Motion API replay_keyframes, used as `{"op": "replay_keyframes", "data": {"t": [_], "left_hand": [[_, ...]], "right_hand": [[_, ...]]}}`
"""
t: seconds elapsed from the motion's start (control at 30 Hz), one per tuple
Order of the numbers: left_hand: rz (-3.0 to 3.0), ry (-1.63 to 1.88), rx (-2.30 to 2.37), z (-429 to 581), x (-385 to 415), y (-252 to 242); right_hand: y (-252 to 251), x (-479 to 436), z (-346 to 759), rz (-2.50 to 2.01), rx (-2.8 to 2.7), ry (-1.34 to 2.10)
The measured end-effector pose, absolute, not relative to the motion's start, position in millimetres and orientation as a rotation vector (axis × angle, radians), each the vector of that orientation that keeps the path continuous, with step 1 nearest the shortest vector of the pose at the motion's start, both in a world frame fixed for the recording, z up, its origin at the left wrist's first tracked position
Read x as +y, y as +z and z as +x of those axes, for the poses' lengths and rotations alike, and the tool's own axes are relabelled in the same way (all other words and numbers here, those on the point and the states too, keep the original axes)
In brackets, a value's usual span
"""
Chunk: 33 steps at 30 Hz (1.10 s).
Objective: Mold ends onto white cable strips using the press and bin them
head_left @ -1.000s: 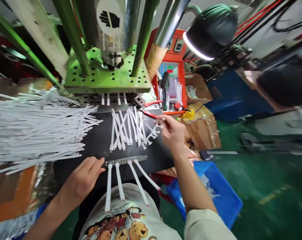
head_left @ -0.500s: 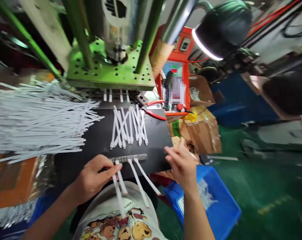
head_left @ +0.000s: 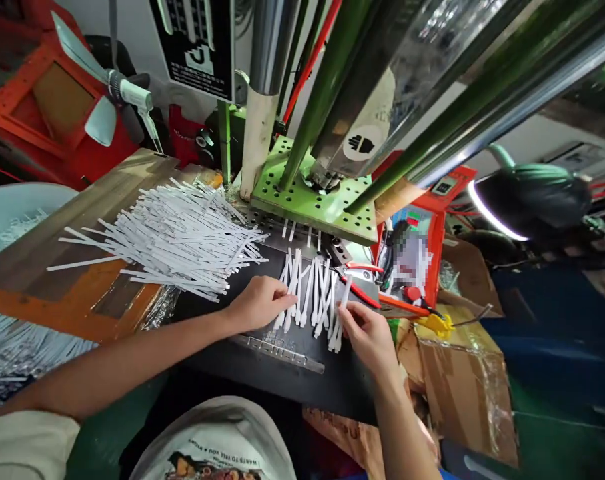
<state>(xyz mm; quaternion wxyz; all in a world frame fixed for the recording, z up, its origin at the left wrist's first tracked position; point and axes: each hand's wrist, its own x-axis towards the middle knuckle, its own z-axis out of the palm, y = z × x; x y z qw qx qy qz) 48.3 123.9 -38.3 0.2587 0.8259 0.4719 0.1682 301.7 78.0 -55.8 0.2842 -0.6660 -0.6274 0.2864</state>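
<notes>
A row of short white moulded sticks (head_left: 312, 293) lies on a black work plate (head_left: 332, 380) in front of a green press. My left hand (head_left: 258, 303) rests at the row's left end, fingers curled onto the sticks there. My right hand (head_left: 367, 333) pinches the sticks at the right end (head_left: 338, 327). A narrow metal fixture bar (head_left: 282, 352) lies bare on the plate just below both hands.
A big heap of loose white strips (head_left: 182, 233) covers the wooden board to the left. The green perforated press plate (head_left: 312, 203) with its columns stands right behind. Red-handled cutters (head_left: 362, 290), an orange control box (head_left: 422, 227), a lamp (head_left: 527, 200) and cardboard boxes (head_left: 462, 360) sit to the right.
The camera has swung left and up. Both hands left the fixture bar, which no longer holds sticks, and moved up to the row of white sticks.
</notes>
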Motion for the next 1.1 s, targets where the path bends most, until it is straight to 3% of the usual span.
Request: {"op": "replay_keyframes", "data": {"t": [0.23,0.4,0.63,0.87,1.0,1.1], "left_hand": [[2.527,0.374,1.547,29,171,-47],[2.722,0.308,1.543,8,167,-54],[2.818,0.417,1.375,-21,154,-40],[2.28,1.029,1.169,-61,119,2],[1.816,1.14,1.27,-68,91,-10],[1.801,1.164,1.233,-53,70,-32]], "right_hand": [[-45,118,276,-1.936,-2.212,-0.029],[-7,181,184,-1.599,-2.756,0.051],[-6,233,113,-1.498,-2.835,0.118],[-10,162,170,-1.314,-2.826,0.049],[-26,86,222,-1.354,-2.515,0.149],[-45,35,239,-1.381,-2.164,0.38]]}}
